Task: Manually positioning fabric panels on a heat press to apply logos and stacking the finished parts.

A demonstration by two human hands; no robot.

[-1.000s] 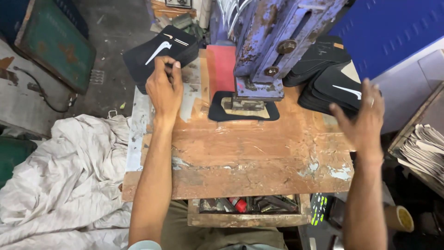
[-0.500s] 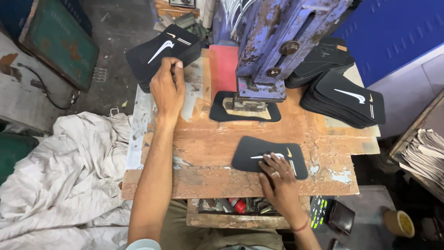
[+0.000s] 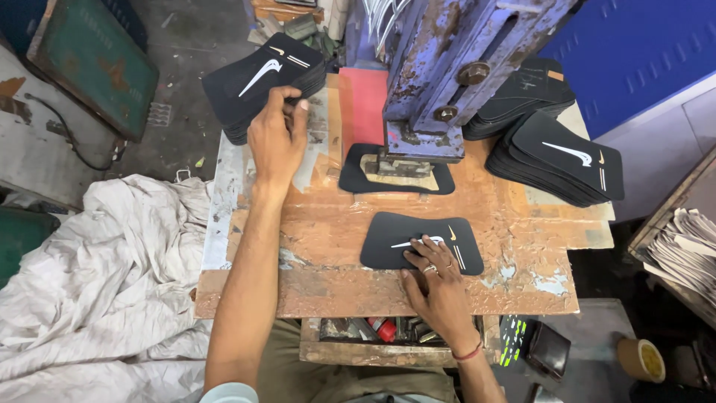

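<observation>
Worn wooden bench top [image 3: 328, 224] with flaking paint, bare room only in the middle strip between the near edge and the blue rusty metal press [image 3: 440, 82]. Left edge bordered by crumpled white cloth [image 3: 97, 291]; right part taken by a stack of black pads [image 3: 559, 157].

Single flat black foam piece with a white curved mark and thin stripes [image 3: 388, 239] lying just short of the near edge, directly under the right hand [image 3: 436, 287], fingers spread and pressing flat on its near side. Left hand [image 3: 277, 138] far forward, fingers curled on the rim of a stack of similar black pieces [image 3: 253, 78] at the far left corner, probably pinching the top one. Another black piece [image 3: 354, 172] under the press foot.
</observation>
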